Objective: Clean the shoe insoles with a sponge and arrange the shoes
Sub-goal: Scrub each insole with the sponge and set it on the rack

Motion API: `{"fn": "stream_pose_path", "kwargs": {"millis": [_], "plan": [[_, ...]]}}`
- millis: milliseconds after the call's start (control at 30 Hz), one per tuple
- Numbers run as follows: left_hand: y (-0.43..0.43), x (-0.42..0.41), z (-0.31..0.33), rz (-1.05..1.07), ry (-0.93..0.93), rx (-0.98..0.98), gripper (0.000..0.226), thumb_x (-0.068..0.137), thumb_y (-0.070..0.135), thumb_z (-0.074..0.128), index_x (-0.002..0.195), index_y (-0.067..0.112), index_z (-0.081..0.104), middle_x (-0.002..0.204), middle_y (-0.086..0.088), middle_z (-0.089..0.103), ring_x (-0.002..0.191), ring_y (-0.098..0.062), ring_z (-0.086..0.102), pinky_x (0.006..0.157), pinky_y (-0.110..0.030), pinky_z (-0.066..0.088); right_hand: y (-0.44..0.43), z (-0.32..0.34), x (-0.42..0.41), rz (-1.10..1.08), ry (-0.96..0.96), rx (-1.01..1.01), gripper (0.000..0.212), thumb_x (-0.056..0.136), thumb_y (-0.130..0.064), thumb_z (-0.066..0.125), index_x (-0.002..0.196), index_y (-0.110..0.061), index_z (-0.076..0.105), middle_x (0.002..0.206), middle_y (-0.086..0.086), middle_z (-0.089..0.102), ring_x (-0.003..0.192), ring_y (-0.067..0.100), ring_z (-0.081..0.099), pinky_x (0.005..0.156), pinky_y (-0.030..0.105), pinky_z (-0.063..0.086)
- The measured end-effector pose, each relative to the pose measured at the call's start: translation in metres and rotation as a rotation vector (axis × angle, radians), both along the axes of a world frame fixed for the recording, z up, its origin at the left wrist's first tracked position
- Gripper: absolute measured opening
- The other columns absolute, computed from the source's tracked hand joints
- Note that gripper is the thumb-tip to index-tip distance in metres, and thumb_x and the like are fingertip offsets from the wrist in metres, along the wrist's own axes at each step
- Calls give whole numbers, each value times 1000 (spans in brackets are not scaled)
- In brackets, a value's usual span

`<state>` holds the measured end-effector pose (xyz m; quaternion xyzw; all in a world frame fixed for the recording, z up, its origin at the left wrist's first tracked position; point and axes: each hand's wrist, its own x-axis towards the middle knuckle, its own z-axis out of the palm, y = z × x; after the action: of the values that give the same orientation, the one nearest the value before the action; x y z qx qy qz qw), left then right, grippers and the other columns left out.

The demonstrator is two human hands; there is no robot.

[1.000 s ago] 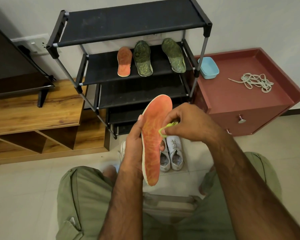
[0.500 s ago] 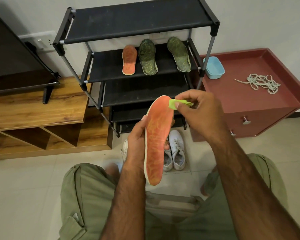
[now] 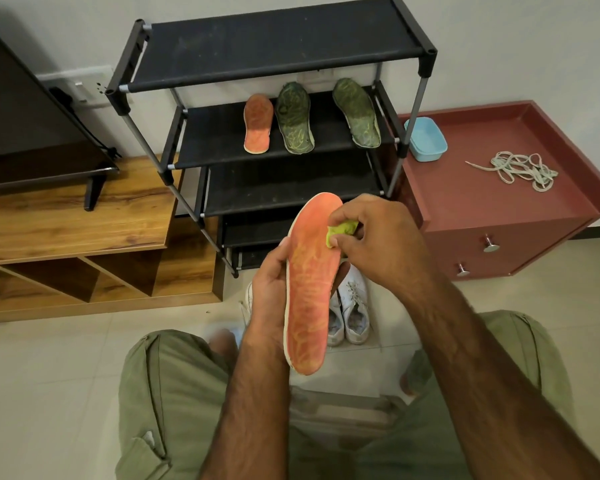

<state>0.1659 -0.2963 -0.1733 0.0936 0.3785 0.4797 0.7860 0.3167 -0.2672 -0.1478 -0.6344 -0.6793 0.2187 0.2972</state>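
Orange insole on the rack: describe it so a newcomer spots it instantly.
Find the black shoe rack against the wall; three insoles lie side by side on its second shelf from the top. The orange insole is the leftmost, shorter than the two green insoles to its right.

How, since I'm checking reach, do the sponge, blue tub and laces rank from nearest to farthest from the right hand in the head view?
1. sponge, pinched in the right hand, against the insole.
2. blue tub, on the red cabinet, beside the rack.
3. laces, farther right on that cabinet.
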Motion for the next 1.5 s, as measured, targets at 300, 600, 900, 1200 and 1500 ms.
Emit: {"fn": "stream_pose_path", "kwargs": {"millis": [300,600,900,1200,1500], "plan": [[3,-1,-7,-18,38,50,46,98,39,53,108,0,76,104,-19,75,87,-30,75,85,-42,60,-2,11,-3,99,12,-104,33,74,-17,89,98,-35,74,90,-18,71,87,1,65,82,29,56],[4,-1,-4,-34,54,52,48,102,39,49,111,-1,73,101,-19,75,85,-29,75,83,-39,61,2,9,-3,-5,44,-65,33,70,-15,90,89,-32,69,87,-15,70,83,1,65,79,31,56],[5,-3,-6,-41,70,46,50,92,43,55,107,-1,76,101,-18,72,87,-29,70,82,-37,59,-1,10,0,22,57,-132,28,70,-16,92,82,-31,72,84,-13,71,80,1,66,78,32,58],[4,-4,-7,-43,99,28,49,99,43,52,93,4,82,90,-13,72,81,-25,68,78,-35,57,0,5,2,-20,55,-120,25,71,-16,90,83,-29,72,82,-13,70,78,3,65,77,33,58],[1,1,-1,-72,114,-6,53,104,40,48,84,3,81,79,-12,74,65,-21,71,61,-28,60,6,5,5,-37,71,-84,25,73,-14,88,83,-29,72,80,-13,70,74,2,66,72,27,57]]}}
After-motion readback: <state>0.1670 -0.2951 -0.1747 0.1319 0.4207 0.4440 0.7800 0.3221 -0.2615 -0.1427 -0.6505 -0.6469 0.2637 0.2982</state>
